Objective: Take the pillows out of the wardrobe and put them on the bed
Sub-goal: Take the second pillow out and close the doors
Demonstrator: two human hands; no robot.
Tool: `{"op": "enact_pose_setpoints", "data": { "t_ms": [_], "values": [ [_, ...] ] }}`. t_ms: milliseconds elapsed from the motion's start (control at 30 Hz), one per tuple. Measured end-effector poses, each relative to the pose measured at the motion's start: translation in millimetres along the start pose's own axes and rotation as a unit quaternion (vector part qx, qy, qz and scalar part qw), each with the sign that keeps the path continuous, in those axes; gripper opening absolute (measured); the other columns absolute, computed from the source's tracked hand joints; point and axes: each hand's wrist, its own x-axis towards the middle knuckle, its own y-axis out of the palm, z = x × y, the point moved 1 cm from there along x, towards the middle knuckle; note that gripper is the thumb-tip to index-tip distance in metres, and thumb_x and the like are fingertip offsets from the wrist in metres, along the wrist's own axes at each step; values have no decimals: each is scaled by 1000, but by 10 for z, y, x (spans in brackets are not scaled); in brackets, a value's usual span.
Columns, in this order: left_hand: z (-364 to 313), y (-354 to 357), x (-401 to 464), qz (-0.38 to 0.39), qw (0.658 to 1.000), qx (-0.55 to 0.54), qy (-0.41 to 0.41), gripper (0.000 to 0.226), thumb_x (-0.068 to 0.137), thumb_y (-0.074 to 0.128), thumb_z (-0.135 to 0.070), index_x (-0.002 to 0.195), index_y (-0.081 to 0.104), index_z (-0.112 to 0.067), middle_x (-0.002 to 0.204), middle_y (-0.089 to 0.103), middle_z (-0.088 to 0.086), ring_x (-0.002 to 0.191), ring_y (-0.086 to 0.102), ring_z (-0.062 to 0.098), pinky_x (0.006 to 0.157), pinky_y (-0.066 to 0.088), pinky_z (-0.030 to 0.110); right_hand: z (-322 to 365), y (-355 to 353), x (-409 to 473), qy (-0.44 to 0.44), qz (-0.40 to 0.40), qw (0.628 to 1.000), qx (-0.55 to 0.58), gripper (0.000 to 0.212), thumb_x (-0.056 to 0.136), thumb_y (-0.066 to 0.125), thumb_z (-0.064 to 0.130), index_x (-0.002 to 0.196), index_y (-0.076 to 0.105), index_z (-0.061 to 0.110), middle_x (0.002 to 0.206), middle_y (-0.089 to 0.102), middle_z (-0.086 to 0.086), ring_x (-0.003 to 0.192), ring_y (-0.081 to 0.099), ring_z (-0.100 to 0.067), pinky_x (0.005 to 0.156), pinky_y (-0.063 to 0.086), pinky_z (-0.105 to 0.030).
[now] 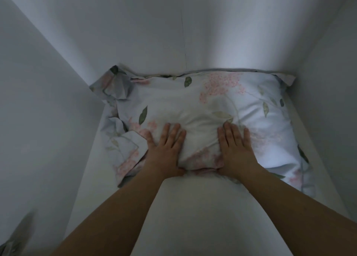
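A white pillow (202, 105) with pink flowers and green leaves lies flat at the back of a white wardrobe shelf (193, 207). It fills the shelf from the left wall to the right wall, and its loose cover is crumpled at the left end. My left hand (166, 149) and my right hand (235, 149) rest side by side on the pillow's near edge. The fingers lie spread on top and the thumbs wrap under the edge, pinching the fabric up between the hands.
The compartment is closed in by a left wall (38, 120), a back wall (173, 33) and a right wall (328, 82). A scrap of similar leaf-patterned fabric (17, 236) shows at the bottom left corner, outside the shelf.
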Motion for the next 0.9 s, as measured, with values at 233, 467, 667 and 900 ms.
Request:
{"op": "enact_pose_setpoints", "data": {
  "t_ms": [233, 467, 667, 900],
  "values": [
    [126, 212, 358, 15, 999, -44, -10, 136, 46, 53, -92, 142, -31, -45, 153, -39, -8, 141, -35, 25, 95, -10, 82, -89, 200, 299, -6, 4, 1000, 7, 146, 52, 49, 91, 148, -18, 5, 158, -18, -18, 147, -14, -31, 117, -15, -50],
    [126, 342, 443, -18, 999, -48, 3, 111, 63, 35, -91, 141, -30, -46, 159, -26, -6, 146, -21, 25, 95, -4, 82, -11, 254, 361, -18, -43, 998, 34, 110, 79, 47, 72, 151, 5, 1, 158, 6, -22, 148, 7, -33, 121, -5, -44],
    [66, 328, 493, -11, 999, -36, -6, 99, 85, 56, -54, 147, -20, -43, 160, -21, -3, 147, -16, 28, 98, 0, 81, 54, 206, 421, -10, -32, 999, 16, 89, 91, 44, 54, 150, 6, -1, 158, 10, -24, 146, 10, -35, 120, -3, -46],
    [4, 224, 365, 24, 1000, -19, 3, 77, 94, 47, -45, 153, -1, -35, 164, -2, -2, 149, -2, 28, 104, 9, 76, 146, -5, 330, -2, 15, 1000, -9, 71, 96, 45, 40, 145, 23, -6, 148, 33, -27, 134, 38, -33, 114, 25, -43]
  ]
}}
